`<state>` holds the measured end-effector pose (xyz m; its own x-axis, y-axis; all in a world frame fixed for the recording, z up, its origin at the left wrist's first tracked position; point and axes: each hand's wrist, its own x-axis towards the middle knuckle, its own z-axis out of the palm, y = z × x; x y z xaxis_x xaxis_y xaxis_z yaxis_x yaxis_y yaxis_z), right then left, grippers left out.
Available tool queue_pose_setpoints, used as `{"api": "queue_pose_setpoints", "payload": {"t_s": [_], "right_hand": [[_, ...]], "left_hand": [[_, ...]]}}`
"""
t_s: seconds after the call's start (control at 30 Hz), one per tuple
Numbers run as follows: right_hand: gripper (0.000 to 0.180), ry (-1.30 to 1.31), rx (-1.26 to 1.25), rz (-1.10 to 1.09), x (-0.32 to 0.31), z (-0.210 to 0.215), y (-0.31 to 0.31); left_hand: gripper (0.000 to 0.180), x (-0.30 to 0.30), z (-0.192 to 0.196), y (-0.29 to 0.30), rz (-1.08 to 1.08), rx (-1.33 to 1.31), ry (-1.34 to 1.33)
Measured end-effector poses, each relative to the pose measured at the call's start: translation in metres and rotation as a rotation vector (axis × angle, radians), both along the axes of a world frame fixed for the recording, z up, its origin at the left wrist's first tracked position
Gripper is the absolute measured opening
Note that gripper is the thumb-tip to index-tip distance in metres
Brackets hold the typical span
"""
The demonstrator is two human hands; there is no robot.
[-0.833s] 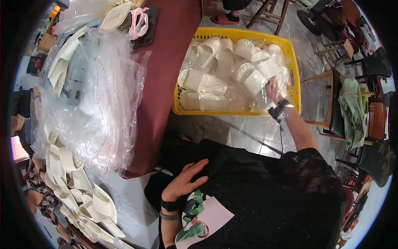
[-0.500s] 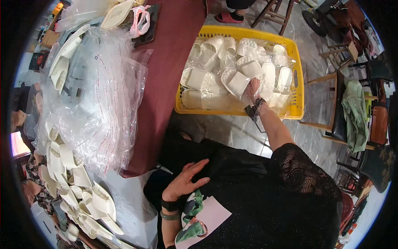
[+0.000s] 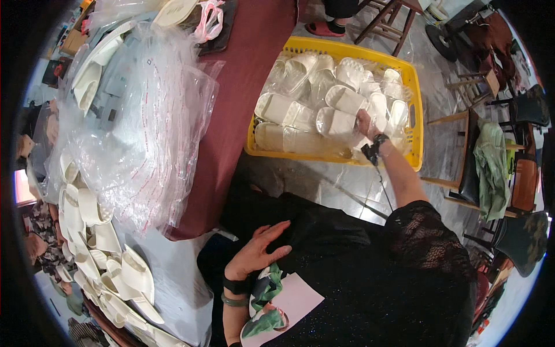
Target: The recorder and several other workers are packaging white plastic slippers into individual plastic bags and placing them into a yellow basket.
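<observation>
The bare right hand (image 3: 365, 124) is touching a pair of cream-white, wide-strapped slippers in clear plastic (image 3: 334, 121), which is lying inside a rectangular yellow plastic basket (image 3: 347, 47); whether its fingers are gripping cannot be told. The bare left hand (image 3: 257, 254) is resting over black clothing (image 3: 370, 277), fingers extended, thumb standing apart, while clear, crinkled plastic bags (image 3: 150, 133) are lying leftward.

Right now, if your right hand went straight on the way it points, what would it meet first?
Most likely the bagged white slippers in the yellow basket, just ahead of the right hand; it may be touching their edge, though depth is hard to judge.
</observation>
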<state>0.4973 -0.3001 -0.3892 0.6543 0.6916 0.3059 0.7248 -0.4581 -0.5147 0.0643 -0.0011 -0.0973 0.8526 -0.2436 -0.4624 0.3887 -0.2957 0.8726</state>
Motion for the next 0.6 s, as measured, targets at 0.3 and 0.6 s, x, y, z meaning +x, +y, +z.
{"api": "queue_pose_setpoints", "payload": {"t_s": [0.3,0.6], "right_hand": [[0.035,-0.125,-0.488,0.772,0.043,0.101,-0.005],[0.019,-0.058,-0.675,1.374,0.006,0.035,0.042]], "left_hand": [[0.064,0.002,0.001,-0.002,0.017,0.065,0.044],[0.065,0.003,-0.001,-0.007,0.030,0.086,0.034]]}}
